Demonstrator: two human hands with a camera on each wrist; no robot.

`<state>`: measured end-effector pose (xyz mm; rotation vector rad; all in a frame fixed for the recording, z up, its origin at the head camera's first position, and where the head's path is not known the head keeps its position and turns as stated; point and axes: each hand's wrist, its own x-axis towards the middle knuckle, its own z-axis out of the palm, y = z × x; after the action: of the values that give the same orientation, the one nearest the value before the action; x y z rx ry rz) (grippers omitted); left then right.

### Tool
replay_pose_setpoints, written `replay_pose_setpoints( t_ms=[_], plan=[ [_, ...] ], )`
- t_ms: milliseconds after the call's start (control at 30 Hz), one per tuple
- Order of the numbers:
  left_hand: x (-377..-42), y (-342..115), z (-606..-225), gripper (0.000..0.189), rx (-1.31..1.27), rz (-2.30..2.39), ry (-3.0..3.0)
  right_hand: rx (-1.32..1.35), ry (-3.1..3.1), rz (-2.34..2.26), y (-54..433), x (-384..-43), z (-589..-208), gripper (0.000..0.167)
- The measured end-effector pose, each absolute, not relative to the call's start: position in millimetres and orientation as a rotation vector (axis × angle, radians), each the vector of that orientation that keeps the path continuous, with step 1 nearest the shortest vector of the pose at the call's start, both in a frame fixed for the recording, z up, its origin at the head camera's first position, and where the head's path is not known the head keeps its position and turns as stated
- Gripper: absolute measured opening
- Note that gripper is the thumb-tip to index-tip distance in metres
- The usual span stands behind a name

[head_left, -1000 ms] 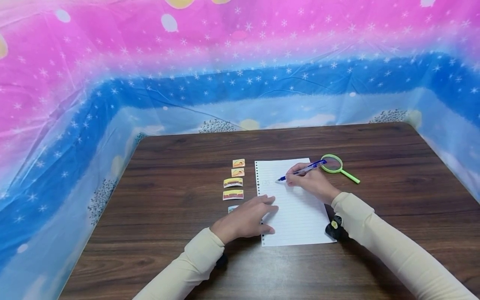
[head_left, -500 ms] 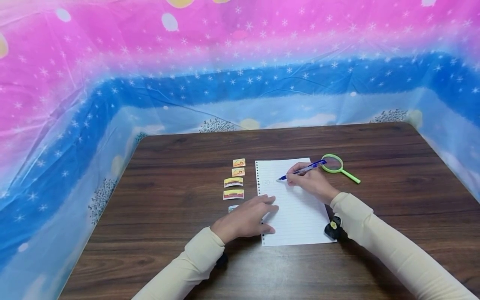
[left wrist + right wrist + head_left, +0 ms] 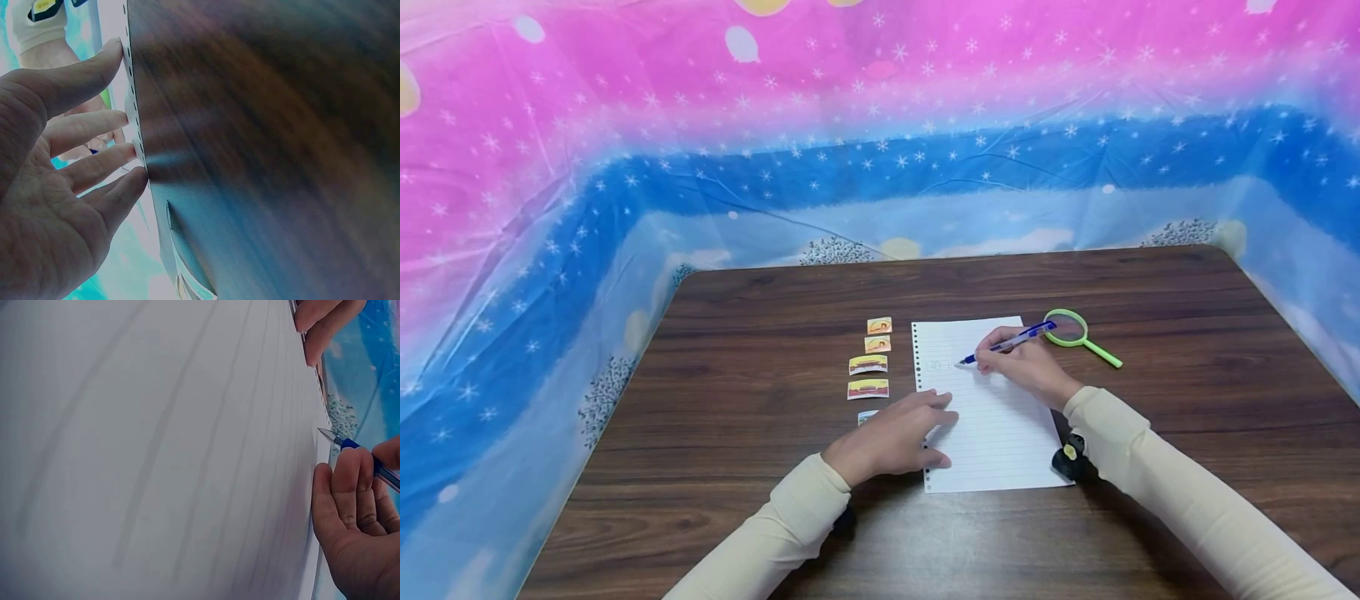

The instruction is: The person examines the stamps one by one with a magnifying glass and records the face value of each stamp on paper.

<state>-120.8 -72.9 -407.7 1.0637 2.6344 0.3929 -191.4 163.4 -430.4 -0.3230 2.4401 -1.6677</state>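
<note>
A lined sheet of paper [image 3: 992, 442] with punched holes down its left edge lies on the table. My right hand [image 3: 1026, 362] pinches a blue pen [image 3: 1011, 341], its tip on the upper part of the sheet. Faint writing, which looks like "120" and a further stroke, stands just left of the tip. In the right wrist view the pen [image 3: 347, 443] meets the page at a slant. My left hand [image 3: 895, 429] rests with spread fingers on the sheet's left edge; in the left wrist view its fingertips [image 3: 139, 178] touch the paper by the holes.
Left of the sheet, small printed cards [image 3: 868, 389] lie in a column, the lowest partly hidden by my left hand. A green magnifying glass [image 3: 1084, 342] lies beyond my right hand. The brown wooden table [image 3: 737, 350] ends at a pink and blue curtain [image 3: 850, 183].
The pen tip has shifted slightly right along the line, and a mark has appeared after the first figures. My left hand and the sheet stay in place.
</note>
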Motion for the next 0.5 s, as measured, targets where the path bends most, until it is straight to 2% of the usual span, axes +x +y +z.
replay_pose_setpoints(
  t_ms=[500],
  plan=[
    [-120.2, -71.8, -406.1, 0.054, 1.057, 0.383, 2.633, -0.394, 2.397, -1.664, 164.8, -192.3, -432.0, 0.016]
  ],
)
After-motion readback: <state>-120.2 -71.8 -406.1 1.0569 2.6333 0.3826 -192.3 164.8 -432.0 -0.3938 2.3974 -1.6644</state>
